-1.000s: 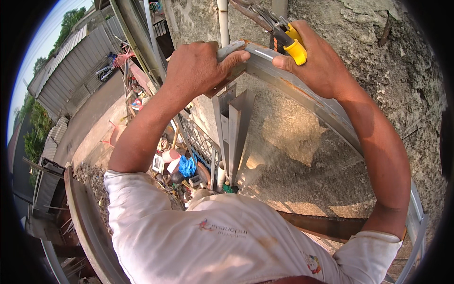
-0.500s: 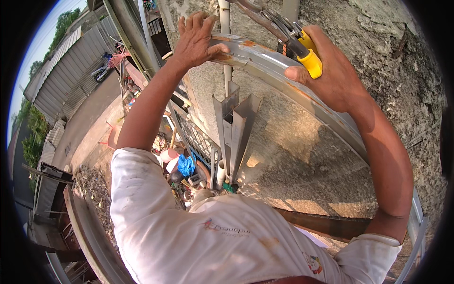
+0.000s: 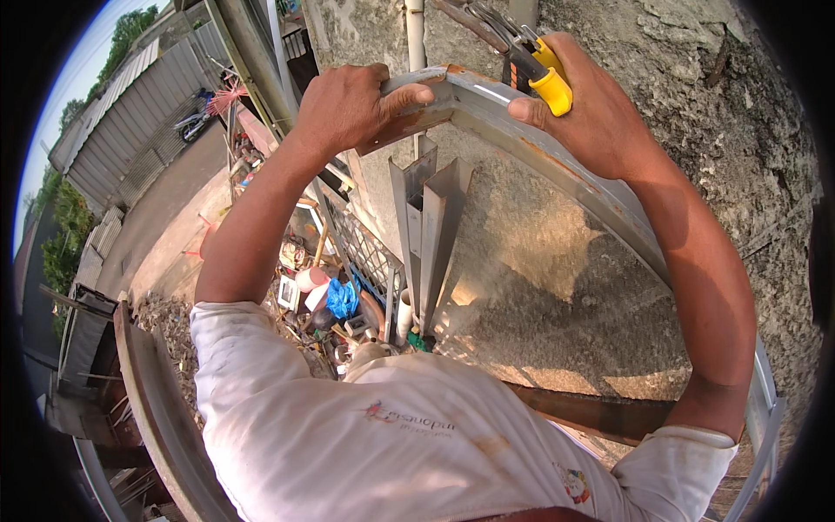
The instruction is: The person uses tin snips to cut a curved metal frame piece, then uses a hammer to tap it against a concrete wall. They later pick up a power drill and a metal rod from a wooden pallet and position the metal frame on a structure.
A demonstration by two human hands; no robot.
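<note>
Both hands brace a bent channel

The left hand clasps the rust-marked end of the channel, thumb over its edge, probably to steady the short piece beyond the bend. The channel arcs in front of the wall, raised above two upright posts. The right hand grasps yellow-handled pliers, their head pointing away from the body; its thumb rests on the channel, apparently so one grip serves both tool and metal.

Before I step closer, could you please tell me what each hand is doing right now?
Left hand: closed over the bent end of the rust-marked metal channel.
Right hand: closed around the yellow-handled snips, thumb at the channel's edge.
</note>
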